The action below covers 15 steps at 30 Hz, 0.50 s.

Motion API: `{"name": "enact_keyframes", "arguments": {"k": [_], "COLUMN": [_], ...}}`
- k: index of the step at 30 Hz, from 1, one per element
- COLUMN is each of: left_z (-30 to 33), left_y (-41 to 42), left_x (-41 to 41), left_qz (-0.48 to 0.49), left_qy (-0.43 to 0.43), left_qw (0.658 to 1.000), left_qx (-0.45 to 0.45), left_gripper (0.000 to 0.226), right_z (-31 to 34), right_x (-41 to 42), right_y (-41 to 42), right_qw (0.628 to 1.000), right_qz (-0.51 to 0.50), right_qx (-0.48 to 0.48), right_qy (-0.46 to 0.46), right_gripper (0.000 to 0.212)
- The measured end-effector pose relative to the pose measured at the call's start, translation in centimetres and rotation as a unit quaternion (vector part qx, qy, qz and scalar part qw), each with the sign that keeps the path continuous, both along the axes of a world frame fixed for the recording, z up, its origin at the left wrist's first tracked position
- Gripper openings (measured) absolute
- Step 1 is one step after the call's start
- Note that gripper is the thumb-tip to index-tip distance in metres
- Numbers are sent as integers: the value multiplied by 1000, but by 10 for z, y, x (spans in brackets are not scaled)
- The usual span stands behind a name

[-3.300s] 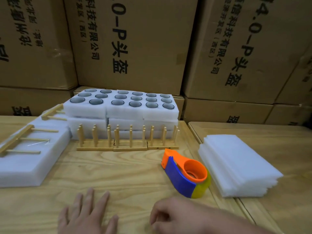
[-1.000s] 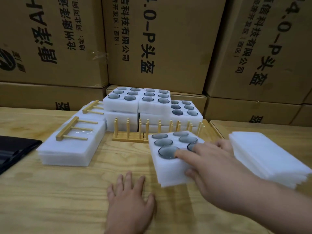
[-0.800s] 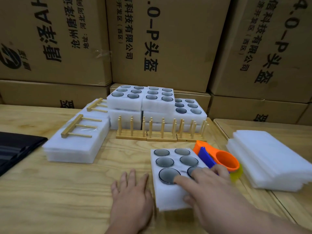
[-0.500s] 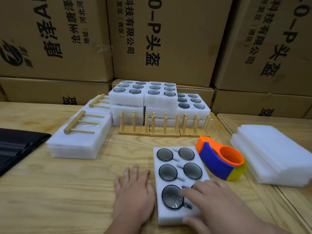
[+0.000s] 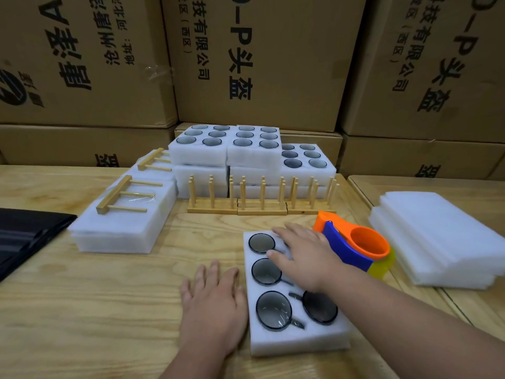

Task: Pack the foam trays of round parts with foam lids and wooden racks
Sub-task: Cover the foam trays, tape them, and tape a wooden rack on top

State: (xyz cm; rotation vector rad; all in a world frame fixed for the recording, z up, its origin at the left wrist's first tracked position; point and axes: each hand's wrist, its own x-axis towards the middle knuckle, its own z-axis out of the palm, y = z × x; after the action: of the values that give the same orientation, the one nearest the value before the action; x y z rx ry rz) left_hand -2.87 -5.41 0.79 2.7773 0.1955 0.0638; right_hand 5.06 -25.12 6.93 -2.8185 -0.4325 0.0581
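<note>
Under my right hand (image 5: 303, 255) lies the tray (image 5: 297, 340), fingers spread flat over its far parts; my left hand (image 5: 214, 299) rests open on the surface (image 5: 95, 296), touching the tray's left edge.

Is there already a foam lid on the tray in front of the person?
No, the tray is uncovered; its round parts show.

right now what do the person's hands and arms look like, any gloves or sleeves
Both are bare. The left hand and right hand wear no gloves, and no rings or watch show. Both forearms are uncovered to the frame's edge, with no sleeve in view. The fingers have short, unpainted nails.
</note>
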Motion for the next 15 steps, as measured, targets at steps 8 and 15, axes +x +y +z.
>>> {"name": "enact_keyframes", "arguments": {"k": [8,15], "left_z": [-1,0], "left_y": [1,6], "left_x": [1,1], "left_qz": [-5,-4], "left_qy": [7,2], "left_qw": [1000,999], "left_qx": [-2,-53], "left_gripper": [52,49], "right_z": [-5,-13], "right_x": [-9,-42], "right_y": [4,7], "right_qw": [999,998], "right_qz": [-18,-37], "right_qx": [-36,-58], "right_qy": [14,11], "right_gripper": [77,72]}}
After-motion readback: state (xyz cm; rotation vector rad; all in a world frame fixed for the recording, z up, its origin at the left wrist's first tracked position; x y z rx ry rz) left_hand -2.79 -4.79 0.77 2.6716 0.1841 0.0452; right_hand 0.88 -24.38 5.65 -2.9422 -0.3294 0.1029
